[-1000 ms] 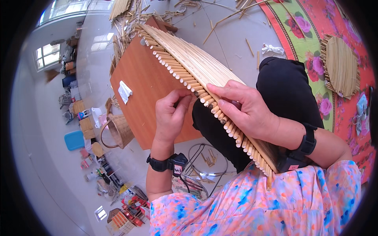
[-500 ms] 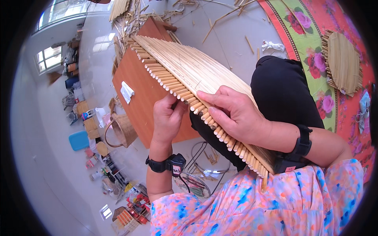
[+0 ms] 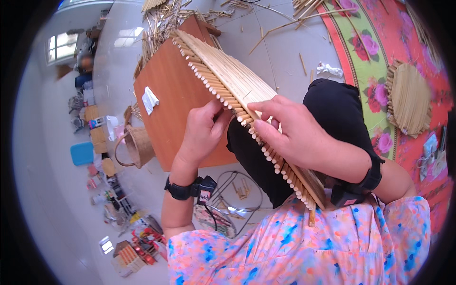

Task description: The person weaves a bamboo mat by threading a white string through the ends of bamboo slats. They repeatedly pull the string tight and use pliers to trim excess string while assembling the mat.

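Note:
A panel of pale stalks laid side by side slants across my lap, its near edge a row of round cut ends. My right hand lies on its upper face, thumb and forefinger closed on the strip beside the cut ends. A thin dark line, too fine to make out, stands by the right fingertips. My left hand is pinched closed against the edge from the other side, its fingertips partly hidden by the stalks. Whatever lies between the left fingers does not show.
An orange-brown wooden table stands under the panel, with a white tissue on it. A wicker basket is left of it. Loose stalks heap behind. Another stalk panel lies on the flowered cloth at right.
The panel has tilted more steeply, its upper face now narrower in view. My left hand has turned slightly, and my right forefinger has lifted and shifted a little. The whole view has shifted somewhat.

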### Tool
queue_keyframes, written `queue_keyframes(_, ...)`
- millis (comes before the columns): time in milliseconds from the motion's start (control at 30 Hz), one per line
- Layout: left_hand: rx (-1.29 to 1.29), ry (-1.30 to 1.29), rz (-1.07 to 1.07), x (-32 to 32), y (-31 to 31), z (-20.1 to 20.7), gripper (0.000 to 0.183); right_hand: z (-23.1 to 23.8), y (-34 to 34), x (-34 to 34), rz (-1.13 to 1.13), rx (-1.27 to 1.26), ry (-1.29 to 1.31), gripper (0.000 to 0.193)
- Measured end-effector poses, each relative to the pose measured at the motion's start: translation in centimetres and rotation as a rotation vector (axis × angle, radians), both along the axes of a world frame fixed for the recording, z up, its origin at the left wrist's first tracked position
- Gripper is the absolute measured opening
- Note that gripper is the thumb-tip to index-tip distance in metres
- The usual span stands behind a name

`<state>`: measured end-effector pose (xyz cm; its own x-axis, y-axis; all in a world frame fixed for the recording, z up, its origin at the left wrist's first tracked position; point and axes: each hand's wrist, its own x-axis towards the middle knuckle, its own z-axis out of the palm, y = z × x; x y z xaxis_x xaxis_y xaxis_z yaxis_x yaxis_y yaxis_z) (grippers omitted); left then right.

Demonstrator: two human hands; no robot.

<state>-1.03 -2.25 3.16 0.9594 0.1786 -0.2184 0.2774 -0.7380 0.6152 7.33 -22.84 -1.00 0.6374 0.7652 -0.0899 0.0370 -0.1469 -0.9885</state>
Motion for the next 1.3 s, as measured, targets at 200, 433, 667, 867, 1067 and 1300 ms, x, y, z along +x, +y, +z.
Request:
queue_keyframes(200, 0.099, -0.137, -0.087, 0.9, 0.6, -1.0, 0.011, 4.7, 1.6, 3.6, 0.214, -0.365, -0.07, 0.037)
queue_keyframes(433, 0.272, -0.298, -0.023, 0.8, 1.1, -0.9, 0.018, 4.4, 2.2, 4.6, 0.124, -0.444, -0.313, 0.039)
queue_keyframes(667, 0.17, -0.364, -0.212, 2.4, 1.4, -4.1, 0.023, 4.6, 2.9, 5.0, 0.128, -0.54, -0.57, 0.039)
queue_keyframes(867, 0.018, -0.241, -0.317, 4.2, 1.8, -4.6, 0.023, 4.4, 3.5, 5.7, 0.121, -0.584, -0.711, 0.043)
queue_keyframes(1067, -0.272, -0.483, -0.187, 3.8, 1.8, -7.7, 0.018, 4.4, 4.4, 6.1, 0.083, -0.627, -0.738, 0.043)
queue_keyframes(1300, -0.776, -0.088, -0.02, 3.0, 0.9, -5.6, 0.023, 4.2, 4.8, 5.4, 0.05, -0.664, -0.88, 0.042)
